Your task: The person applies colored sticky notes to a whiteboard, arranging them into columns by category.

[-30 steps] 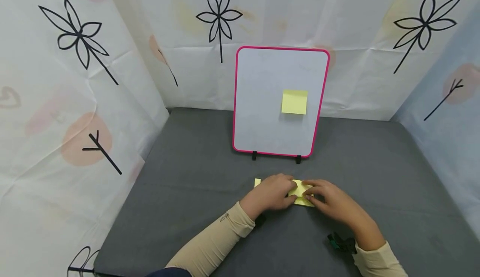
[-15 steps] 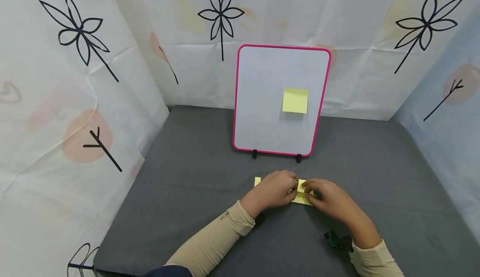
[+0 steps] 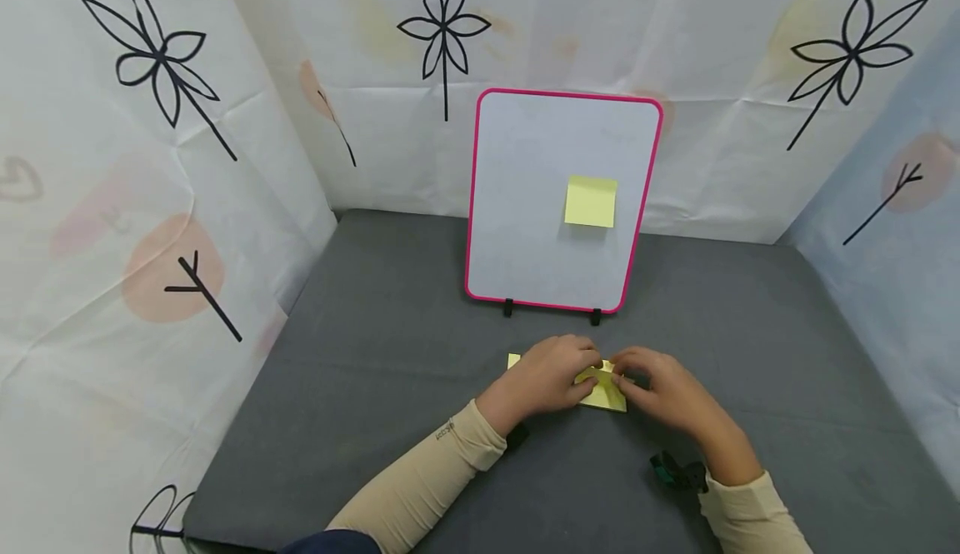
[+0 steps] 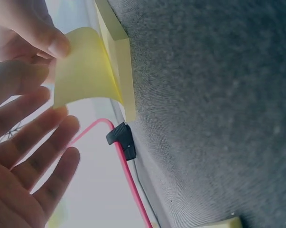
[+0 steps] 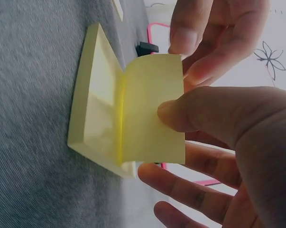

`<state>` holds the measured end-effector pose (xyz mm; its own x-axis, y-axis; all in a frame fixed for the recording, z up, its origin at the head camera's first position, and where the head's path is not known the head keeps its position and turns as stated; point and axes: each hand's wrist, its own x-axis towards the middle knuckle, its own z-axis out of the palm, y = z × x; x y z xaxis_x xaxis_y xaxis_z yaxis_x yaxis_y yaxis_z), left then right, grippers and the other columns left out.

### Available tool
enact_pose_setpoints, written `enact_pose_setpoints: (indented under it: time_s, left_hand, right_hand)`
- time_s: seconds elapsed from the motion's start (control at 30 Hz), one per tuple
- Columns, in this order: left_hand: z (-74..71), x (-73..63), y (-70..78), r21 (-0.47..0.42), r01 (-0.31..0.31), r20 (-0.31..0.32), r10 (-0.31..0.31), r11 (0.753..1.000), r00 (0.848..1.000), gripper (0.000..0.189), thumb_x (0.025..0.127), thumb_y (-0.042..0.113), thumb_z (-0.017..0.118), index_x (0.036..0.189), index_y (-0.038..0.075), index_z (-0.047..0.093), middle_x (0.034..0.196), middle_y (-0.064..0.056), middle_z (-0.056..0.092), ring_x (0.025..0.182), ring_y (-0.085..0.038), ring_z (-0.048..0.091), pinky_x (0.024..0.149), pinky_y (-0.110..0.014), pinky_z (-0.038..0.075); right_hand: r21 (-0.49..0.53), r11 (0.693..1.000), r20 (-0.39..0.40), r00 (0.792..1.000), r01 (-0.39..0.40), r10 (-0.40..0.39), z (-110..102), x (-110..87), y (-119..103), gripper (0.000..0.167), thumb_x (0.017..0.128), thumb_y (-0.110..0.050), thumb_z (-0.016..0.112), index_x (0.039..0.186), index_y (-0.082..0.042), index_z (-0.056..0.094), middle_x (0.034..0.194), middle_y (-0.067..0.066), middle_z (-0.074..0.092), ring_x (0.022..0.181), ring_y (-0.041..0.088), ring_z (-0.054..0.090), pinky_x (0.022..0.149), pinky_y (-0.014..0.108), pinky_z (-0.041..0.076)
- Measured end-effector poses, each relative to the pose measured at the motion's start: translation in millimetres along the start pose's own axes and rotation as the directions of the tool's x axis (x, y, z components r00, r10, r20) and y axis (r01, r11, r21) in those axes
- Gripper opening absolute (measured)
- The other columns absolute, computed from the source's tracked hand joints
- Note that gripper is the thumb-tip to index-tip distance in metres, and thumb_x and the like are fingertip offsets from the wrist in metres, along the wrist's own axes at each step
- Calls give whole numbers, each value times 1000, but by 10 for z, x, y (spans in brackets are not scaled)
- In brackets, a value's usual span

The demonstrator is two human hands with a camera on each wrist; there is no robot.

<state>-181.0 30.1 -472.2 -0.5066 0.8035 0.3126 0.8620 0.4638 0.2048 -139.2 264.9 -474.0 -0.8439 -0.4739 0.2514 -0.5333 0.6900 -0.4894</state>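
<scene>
On the grey table lies a pad of yellow sticky notes (image 3: 604, 399), seen edge-on in the left wrist view. Its top sheet (image 5: 150, 111) bends up from the pad and stays joined along one edge. My right hand (image 3: 663, 387) pinches this sheet, thumb across its face and fingers behind. My left hand (image 3: 547, 376) is at the sheet's opposite side, its fingertips close to or touching the edge. In the left wrist view its fingers (image 4: 43, 142) spread fairly straight. The left hand hides part of the pad in the head view.
A pink-rimmed whiteboard (image 3: 525, 246) stands behind the hands on black feet (image 3: 508, 308), bearing one yellow sticky note (image 3: 590, 202). Another yellow piece (image 3: 513, 361) shows beyond my left hand. Patterned cloth walls (image 3: 360, 137) enclose the table (image 3: 375, 312).
The top sheet has risen from lying nearly flat to standing bent up off the pad. My right hand has shifted slightly up and away with it; the left hand has moved slightly right.
</scene>
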Motion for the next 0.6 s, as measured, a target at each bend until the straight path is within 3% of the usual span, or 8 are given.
enact_pose_setpoints:
  time_s: [0.13,0.4,0.6]
  left_hand:
    - [-9,-2,1,-16,-15,-38,14,1000,999,20,101,23,74,118,15,78,114,2,72,98,-9,67,85,-19,54]
    - [-17,-24,72,61,-20,-55,24,998,998,17,98,25,76,113,17,79,110,1,68,91,-11,60,79,-21,50]
    - [59,-33,117,86,-29,58,24,996,998,16,99,29,77,112,19,78,110,3,67,89,-9,60,78,-18,50]
  right_hand:
    - [-5,1000,4,1000,-30,30,-31,28,26,12,96,-6,76,107,-11,78,113,6,76,97,23,74,83,46,61]
    - [15,997,35,996,-79,79,-38,74,87,10,99,-8,74,108,-11,78,116,9,76,103,28,73,88,51,60]
    - [56,992,39,993,-116,113,-36,104,135,6,101,-12,72,101,-13,78,119,13,75,111,37,71,91,58,58]
